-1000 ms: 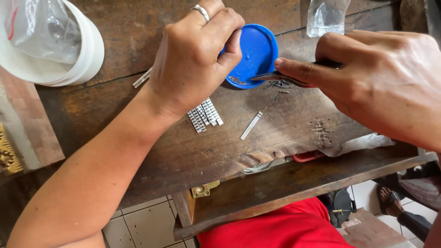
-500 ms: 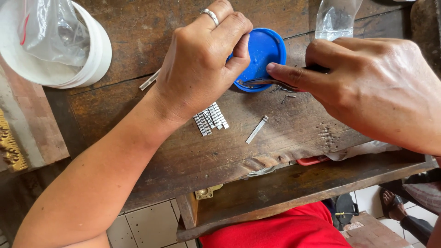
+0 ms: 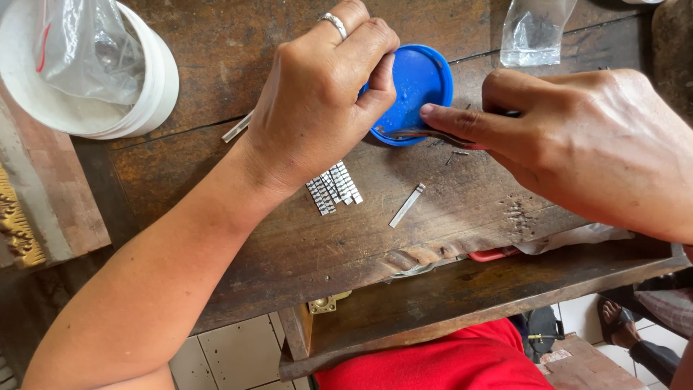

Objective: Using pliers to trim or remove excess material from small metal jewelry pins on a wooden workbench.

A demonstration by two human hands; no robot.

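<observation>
A: While we're on the left side, what's there?
B: White tub [image 3: 155,87] with a clear plastic bag [image 3: 86,50] in it, upper left of the worktop [image 3: 238,238].
A: Moving right?
B: Left hand [image 3: 317,108], ring on one finger, clenched around the blue lid's [image 3: 419,79] near edge; it hides part of the lid. Below the wrist, a row of small silver pieces [image 3: 333,188], then one loose silver strip [image 3: 406,206].
A: And right?
B: Right hand [image 3: 577,144] pinches metal tweezers [image 3: 415,134], tips at the lid's lower rim. Second clear bag [image 3: 530,29] at the top edge. Open drawer [image 3: 462,296] below.
A: Change from half a second ago?
B: Barely any; both hands sit in the same grip, lid in the same spot, view shifted slightly.
</observation>
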